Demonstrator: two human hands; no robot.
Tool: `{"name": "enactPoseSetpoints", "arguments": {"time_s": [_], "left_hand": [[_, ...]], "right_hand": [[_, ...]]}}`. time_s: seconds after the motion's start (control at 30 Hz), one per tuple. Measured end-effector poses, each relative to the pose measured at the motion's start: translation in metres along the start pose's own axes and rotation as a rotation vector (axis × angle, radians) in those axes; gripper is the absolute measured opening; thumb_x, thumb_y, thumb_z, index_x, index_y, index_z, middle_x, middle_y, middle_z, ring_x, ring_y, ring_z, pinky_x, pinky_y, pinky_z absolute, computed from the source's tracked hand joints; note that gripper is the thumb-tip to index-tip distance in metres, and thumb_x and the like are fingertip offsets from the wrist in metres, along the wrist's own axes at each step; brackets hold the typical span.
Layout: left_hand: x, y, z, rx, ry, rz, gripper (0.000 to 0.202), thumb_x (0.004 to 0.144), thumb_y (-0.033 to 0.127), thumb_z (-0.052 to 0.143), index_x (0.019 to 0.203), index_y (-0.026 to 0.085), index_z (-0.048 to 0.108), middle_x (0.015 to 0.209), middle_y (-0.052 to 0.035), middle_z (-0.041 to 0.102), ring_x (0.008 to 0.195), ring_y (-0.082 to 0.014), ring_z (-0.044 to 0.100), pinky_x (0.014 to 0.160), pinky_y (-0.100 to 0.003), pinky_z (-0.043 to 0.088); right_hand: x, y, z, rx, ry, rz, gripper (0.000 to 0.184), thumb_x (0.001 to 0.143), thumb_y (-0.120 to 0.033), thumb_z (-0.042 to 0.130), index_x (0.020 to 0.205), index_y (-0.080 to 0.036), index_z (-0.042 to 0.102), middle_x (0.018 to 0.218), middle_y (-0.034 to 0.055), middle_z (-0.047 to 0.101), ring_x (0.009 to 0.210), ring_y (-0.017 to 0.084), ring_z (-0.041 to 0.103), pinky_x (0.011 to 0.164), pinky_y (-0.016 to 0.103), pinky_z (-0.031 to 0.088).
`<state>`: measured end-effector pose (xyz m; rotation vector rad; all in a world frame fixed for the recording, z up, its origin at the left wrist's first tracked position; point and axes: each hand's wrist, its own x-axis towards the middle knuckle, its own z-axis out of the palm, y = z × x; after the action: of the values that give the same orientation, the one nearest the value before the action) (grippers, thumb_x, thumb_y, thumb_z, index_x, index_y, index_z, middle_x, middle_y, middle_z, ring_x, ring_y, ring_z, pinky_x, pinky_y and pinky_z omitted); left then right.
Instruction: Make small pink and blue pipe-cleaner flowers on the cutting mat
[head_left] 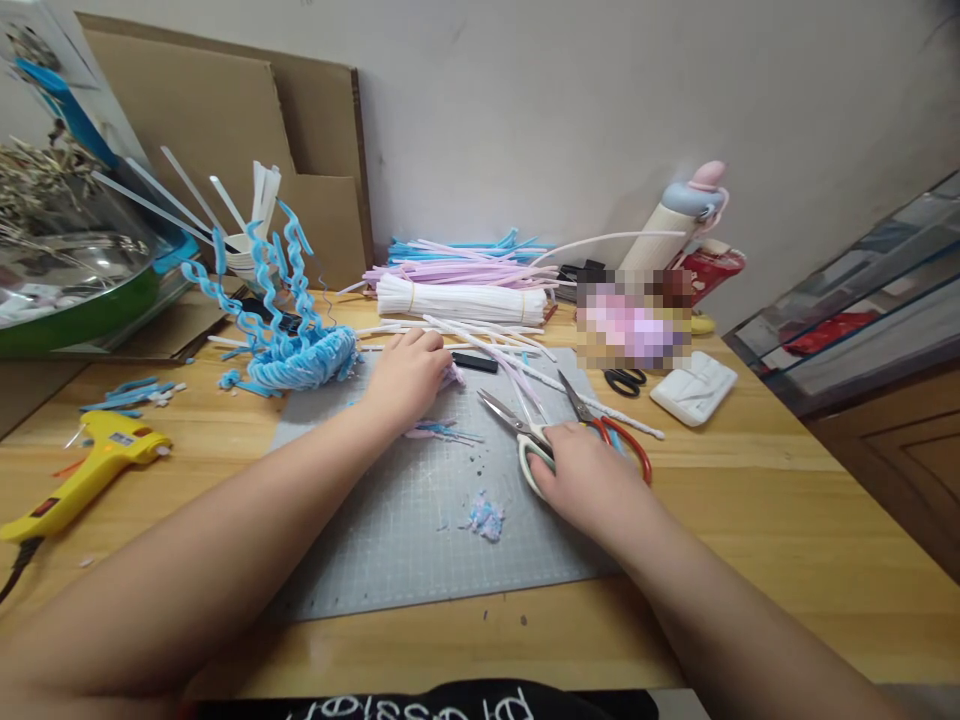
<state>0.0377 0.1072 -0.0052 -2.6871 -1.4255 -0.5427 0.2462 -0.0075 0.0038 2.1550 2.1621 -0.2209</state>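
Observation:
My left hand [411,378] rests over the back of the grey cutting mat [360,540], its fingers curled down around a purple fuzzy pipe-cleaner piece [454,376] that is mostly hidden. White-handled scissors [507,412] are in my right hand [589,470], blades slightly apart and pointing to the back left. Just behind that hand lie red-handled scissors [635,445]. Blue and purple pipe-cleaner snippets [450,433] sit between my hands, with a heap of blue and pink fluff [486,518] closer to me. A black bar-shaped object [475,362] lies beside my left fingertips.
Left stand a blue curly pipe-cleaner piece [300,355] and a yellow glue gun [90,470]. Bundles of white [461,300] and purple pipe cleaners [457,272] lie along the wall. At right are a white case [694,388], black-handled scissors [625,382] and a blurred patch.

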Motion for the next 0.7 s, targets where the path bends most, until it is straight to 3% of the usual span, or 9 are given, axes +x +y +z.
{"name": "enactPoseSetpoints", "arguments": {"time_s": [0.23, 0.33, 0.47, 0.57, 0.7], "left_hand": [[-0.009, -0.002, -0.014, -0.036, 0.048, -0.116, 0.016, 0.085, 0.02, 0.052, 0.081, 0.017, 0.068, 0.092, -0.0109, 0.068, 0.097, -0.0283, 0.058, 0.086, -0.041, 0.042], [-0.017, -0.007, -0.026, -0.089, 0.093, -0.254, 0.013, 0.084, 0.027, 0.056, 0.079, 0.017, 0.063, 0.084, -0.0082, 0.068, 0.083, -0.0243, 0.061, 0.075, -0.035, 0.046], [-0.031, -0.009, -0.039, -0.174, 0.099, -0.391, 0.016, 0.082, 0.033, 0.059, 0.074, 0.019, 0.06, 0.072, -0.0018, 0.066, 0.064, -0.0179, 0.058, 0.06, -0.028, 0.043], [-0.036, -0.008, -0.039, -0.215, 0.135, -0.382, 0.017, 0.083, 0.033, 0.058, 0.074, 0.019, 0.061, 0.074, -0.0024, 0.067, 0.066, -0.0181, 0.059, 0.062, -0.028, 0.043], [-0.029, -0.004, -0.023, -0.181, 0.11, -0.266, 0.013, 0.084, 0.029, 0.058, 0.077, 0.019, 0.064, 0.08, -0.0048, 0.071, 0.078, -0.0223, 0.063, 0.074, -0.033, 0.044]], "right_hand": [[-0.006, -0.008, -0.003, -0.002, -0.08, 0.01, 0.021, 0.088, -0.028, 0.052, 0.097, -0.011, 0.06, 0.094, 0.017, 0.068, 0.082, 0.029, 0.067, 0.057, 0.031, 0.036], [-0.005, -0.012, -0.003, 0.036, -0.05, 0.011, 0.021, 0.088, -0.028, 0.055, 0.103, -0.013, 0.055, 0.094, 0.0147, 0.068, 0.08, 0.028, 0.067, 0.054, 0.029, 0.031], [0.001, -0.013, -0.001, 0.058, 0.029, -0.07, 0.015, 0.091, -0.028, 0.051, 0.096, -0.015, 0.055, 0.099, 0.0127, 0.067, 0.083, 0.026, 0.066, 0.056, 0.029, 0.031], [0.002, -0.012, -0.001, 0.032, 0.052, -0.084, 0.019, 0.094, -0.03, 0.047, 0.091, -0.016, 0.059, 0.094, 0.0109, 0.069, 0.081, 0.025, 0.066, 0.057, 0.03, 0.031], [0.0, -0.01, -0.009, 0.044, 0.081, -0.09, 0.024, 0.094, -0.031, 0.046, 0.087, -0.018, 0.064, 0.09, 0.0082, 0.071, 0.082, 0.024, 0.066, 0.057, 0.029, 0.031]]}}
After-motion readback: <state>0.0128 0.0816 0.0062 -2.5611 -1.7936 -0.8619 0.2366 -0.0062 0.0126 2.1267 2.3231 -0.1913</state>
